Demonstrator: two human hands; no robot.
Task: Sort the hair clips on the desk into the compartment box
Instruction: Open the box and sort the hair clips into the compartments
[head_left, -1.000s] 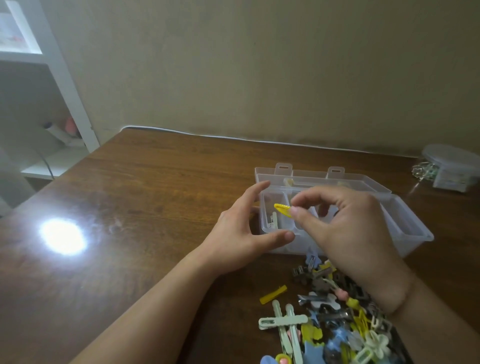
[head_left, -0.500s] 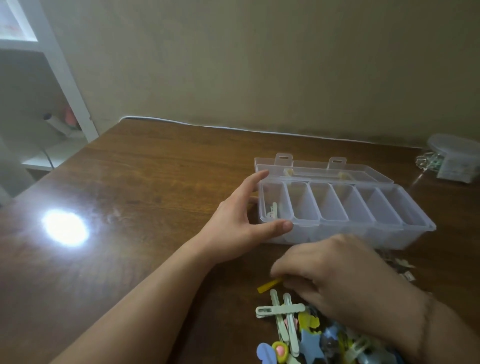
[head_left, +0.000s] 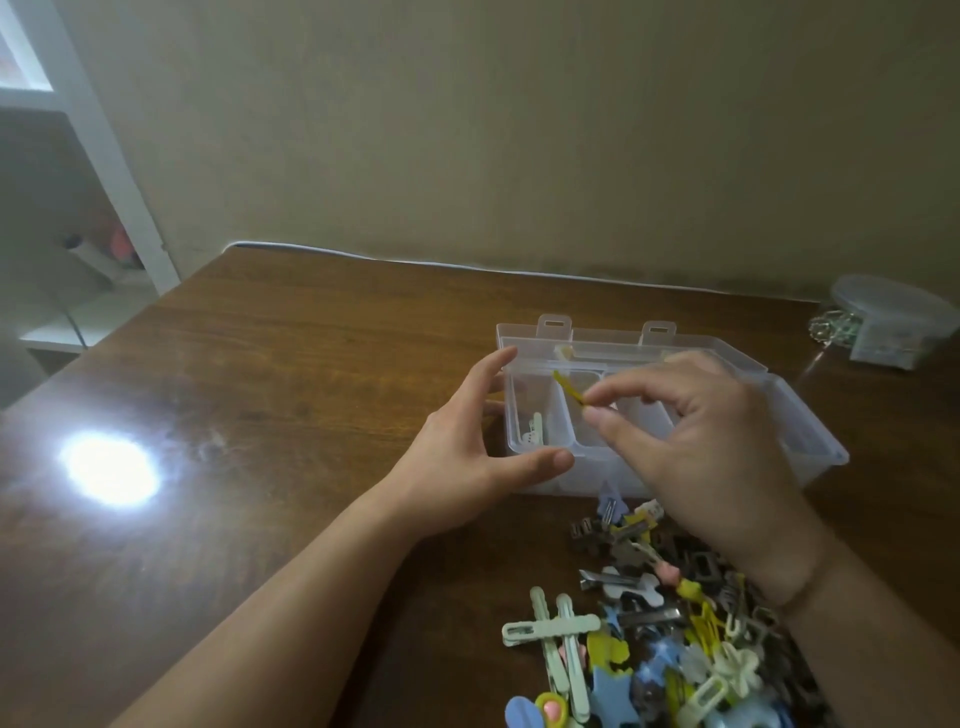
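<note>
A clear plastic compartment box (head_left: 810, 441) lies open on the brown desk (head_left: 291, 395), its lid folded back. My right hand (head_left: 706, 441) pinches a small yellow hair clip (head_left: 567, 388) between thumb and forefinger over the second compartment from the left. My left hand (head_left: 467, 452) cups the box's left end, thumb on the front wall and fingers at the far corner. A pale clip (head_left: 534, 432) lies in the leftmost compartment. The pile of mixed hair clips (head_left: 670, 639) spreads in front of the box, under my right forearm.
A round clear container (head_left: 893, 322) with small items beside it stands at the desk's back right. White shelving (head_left: 78, 208) rises past the left edge. A bright light glare (head_left: 109, 470) shines on the desk at left.
My right hand came up from the clip pile, where it picked a yellow clip lying on the desk, and now holds it over the box. The left hand kept its place on the box.
</note>
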